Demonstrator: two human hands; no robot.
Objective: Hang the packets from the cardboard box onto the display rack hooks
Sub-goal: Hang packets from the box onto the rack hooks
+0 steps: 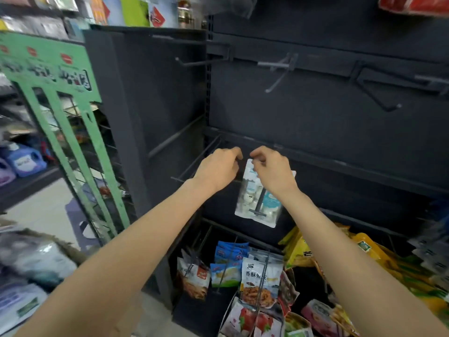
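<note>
While the right hand [273, 170] pinches the packet [260, 195] by its top edge, lining its hole up with the hook [194, 161], the packet dangles just right of that hook. The left hand [218, 169] hovers beside it, fingers curled, apparently steadying the prong; whether they touch it, I cannot tell

We see a shop aisle with a pale tiled floor [46, 210]. At left stands a green wire stand [70, 122], behind it blurred shelves [24, 166] with what seems to be blue detergent bottles [26, 160].
</note>
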